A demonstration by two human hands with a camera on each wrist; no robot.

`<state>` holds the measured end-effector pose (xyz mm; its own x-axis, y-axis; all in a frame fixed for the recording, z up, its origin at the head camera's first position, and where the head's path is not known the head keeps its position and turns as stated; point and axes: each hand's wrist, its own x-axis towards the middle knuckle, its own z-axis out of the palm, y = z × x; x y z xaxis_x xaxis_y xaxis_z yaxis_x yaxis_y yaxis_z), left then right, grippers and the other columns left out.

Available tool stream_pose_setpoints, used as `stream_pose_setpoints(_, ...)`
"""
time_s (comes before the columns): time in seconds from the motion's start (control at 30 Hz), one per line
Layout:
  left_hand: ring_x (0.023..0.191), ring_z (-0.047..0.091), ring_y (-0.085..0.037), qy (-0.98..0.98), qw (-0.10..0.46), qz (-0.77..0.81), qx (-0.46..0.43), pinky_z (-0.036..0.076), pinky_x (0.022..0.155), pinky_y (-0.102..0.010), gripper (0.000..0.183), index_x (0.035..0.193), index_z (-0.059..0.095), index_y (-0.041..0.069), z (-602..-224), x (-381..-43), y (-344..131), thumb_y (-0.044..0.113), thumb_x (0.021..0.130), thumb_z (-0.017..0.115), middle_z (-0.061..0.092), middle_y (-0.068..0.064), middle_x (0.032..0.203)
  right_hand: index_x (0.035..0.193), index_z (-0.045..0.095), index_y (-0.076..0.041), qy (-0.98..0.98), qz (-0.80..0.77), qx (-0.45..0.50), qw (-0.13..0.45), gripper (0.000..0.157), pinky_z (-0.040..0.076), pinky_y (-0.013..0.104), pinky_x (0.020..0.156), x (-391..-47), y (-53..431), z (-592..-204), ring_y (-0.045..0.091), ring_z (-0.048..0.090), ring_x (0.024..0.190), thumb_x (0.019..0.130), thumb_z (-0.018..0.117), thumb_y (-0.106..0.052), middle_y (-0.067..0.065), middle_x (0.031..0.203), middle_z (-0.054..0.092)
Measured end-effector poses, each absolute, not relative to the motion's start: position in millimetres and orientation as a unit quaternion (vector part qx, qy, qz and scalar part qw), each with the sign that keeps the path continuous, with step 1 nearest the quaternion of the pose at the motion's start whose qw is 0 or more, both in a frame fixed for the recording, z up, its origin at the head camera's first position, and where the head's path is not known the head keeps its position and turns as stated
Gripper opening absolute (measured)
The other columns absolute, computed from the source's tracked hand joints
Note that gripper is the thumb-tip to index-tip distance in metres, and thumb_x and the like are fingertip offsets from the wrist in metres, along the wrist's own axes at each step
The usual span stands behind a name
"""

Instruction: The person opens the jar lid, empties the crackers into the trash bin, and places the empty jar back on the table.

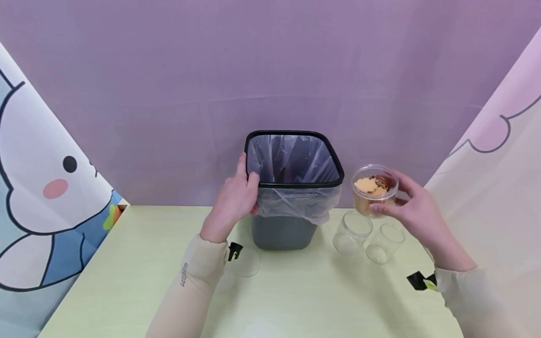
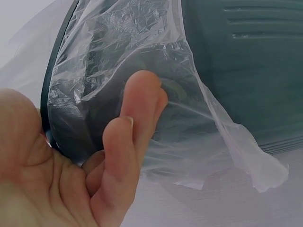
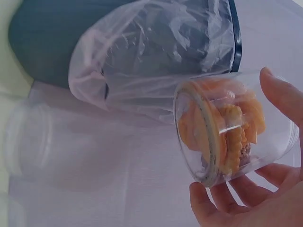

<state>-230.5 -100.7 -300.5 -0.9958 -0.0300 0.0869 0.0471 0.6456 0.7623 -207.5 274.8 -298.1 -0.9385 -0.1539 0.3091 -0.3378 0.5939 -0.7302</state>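
At the bin's left side, my left hand point(image 1: 236, 195) holds it by the rim corner, index finger along the black edge and other fingers over the bag's outside. The grey trash bin point(image 1: 283, 234) stands upright, lined with a clear plastic bag point(image 2: 118, 47) folded over its rim. My right hand point(image 1: 416, 209) grips a clear plastic jar point(image 1: 364, 204) from its right side, thumb in front. Inside the jar, orange-yellow biscuits point(image 3: 234, 137) and some brown bits show. The jar is uncovered and held just right of the bin, above two clear jars.
Two clear, empty jars, one taller jar point(image 1: 348, 237) and another point(image 1: 382, 246), stand on the pale table point(image 1: 296, 295) right of the bin. Clear round lids point(image 1: 247, 263) lie near my left sleeve. A purple cloth backdrop point(image 1: 270, 61) hangs behind the bin.
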Motion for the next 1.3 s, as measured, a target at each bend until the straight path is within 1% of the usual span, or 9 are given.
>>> stream_pose_setpoints(0.13,0.052,0.065,-0.017,-0.908,0.05,-0.416,-0.005,0.048,0.085,-0.043,0.07,0.16,-0.007,0.026,-301,-231,-100,0.04,0.098,0.023,0.064,-0.002,0.053,0.156,0.035,-0.017,-0.896,0.405,0.135,0.12,0.093,0.045,0.007,0.077,-216,270,-283,0.04,0.055,0.12,0.079,0.087,-0.024,0.017,0.146,0.047)
stream_pose_setpoints(0.27,0.053,0.064,-0.017,-0.909,0.056,-0.412,-0.007,0.048,0.084,-0.042,0.069,0.16,-0.006,0.025,-302,-231,-100,0.04,0.099,0.023,0.063,-0.002,0.052,0.156,0.034,-0.018,-0.905,0.386,0.126,0.125,0.097,0.044,0.005,0.075,-225,264,-271,0.038,0.054,0.121,0.076,0.089,-0.028,0.016,0.148,0.046)
stream_pose_setpoints(0.33,0.051,0.064,-0.017,-0.908,0.057,-0.414,-0.007,0.048,0.085,-0.043,0.069,0.161,-0.005,0.025,-302,-231,-100,0.04,0.1,0.023,0.063,-0.002,0.052,0.156,0.034,-0.017,-0.91,0.374,0.125,0.127,0.098,0.049,0.014,0.079,-229,261,-267,0.04,0.055,0.12,0.076,0.089,-0.031,0.015,0.149,0.046)
stream_pose_setpoints(0.4,0.049,0.064,-0.018,-0.907,0.056,-0.417,-0.008,0.048,0.086,-0.043,0.068,0.161,-0.005,0.025,-302,-230,-99,0.04,0.101,0.023,0.064,-0.003,0.053,0.156,0.034,-0.017,-0.915,0.361,0.126,0.13,0.099,0.053,0.029,0.086,-233,258,-263,0.043,0.056,0.12,0.075,0.089,-0.033,0.015,0.149,0.045)
stream_pose_setpoints(0.5,0.049,0.064,-0.017,-0.907,0.057,-0.418,-0.007,0.048,0.087,-0.043,0.068,0.161,-0.004,0.026,-302,-230,-99,0.041,0.1,0.023,0.064,-0.003,0.053,0.156,0.034,-0.015,-0.921,0.338,0.131,0.14,0.1,0.048,0.053,0.093,-238,255,-257,0.043,0.054,0.12,0.075,0.089,-0.035,0.016,0.148,0.046)
stream_pose_setpoints(0.53,0.049,0.064,-0.017,-0.907,0.057,-0.417,-0.008,0.048,0.087,-0.043,0.068,0.161,-0.004,0.026,-302,-230,-100,0.041,0.1,0.022,0.064,-0.003,0.053,0.155,0.035,-0.014,-0.922,0.332,0.135,0.144,0.1,0.046,0.056,0.093,-240,254,-256,0.042,0.054,0.12,0.074,0.089,-0.036,0.017,0.146,0.047)
stream_pose_setpoints(0.8,0.057,0.064,-0.017,-0.911,0.058,-0.408,-0.012,0.049,0.084,-0.043,0.066,0.16,-0.007,0.026,-302,-230,-101,0.041,0.102,0.022,0.063,0.0,0.052,0.152,0.041,-0.011,-0.93,0.28,0.163,0.171,0.097,0.039,0.059,0.095,-257,244,-242,0.038,0.05,0.118,0.072,0.091,-0.034,0.019,0.133,0.054)
stream_pose_setpoints(1.07,0.056,0.064,-0.017,-0.91,0.057,-0.411,-0.009,0.049,0.084,-0.043,0.066,0.16,-0.006,0.026,-303,-231,-101,0.039,0.102,0.023,0.064,-0.001,0.052,0.15,0.044,-0.011,-0.935,0.244,0.182,0.18,0.096,0.032,0.063,0.102,-266,233,-232,0.041,0.045,0.127,0.069,0.092,-0.028,0.02,0.139,0.053)
stream_pose_setpoints(1.3,0.06,0.065,-0.018,-0.912,0.065,-0.404,-0.008,0.049,0.087,-0.043,0.066,0.161,-0.004,0.024,-302,-229,-100,0.038,0.102,0.024,0.063,0.0,0.05,0.147,0.048,-0.011,-0.931,0.218,0.213,0.202,0.094,0.031,0.063,0.102,-269,229,-229,0.044,0.044,0.123,0.066,0.094,-0.023,0.021,0.134,0.055)
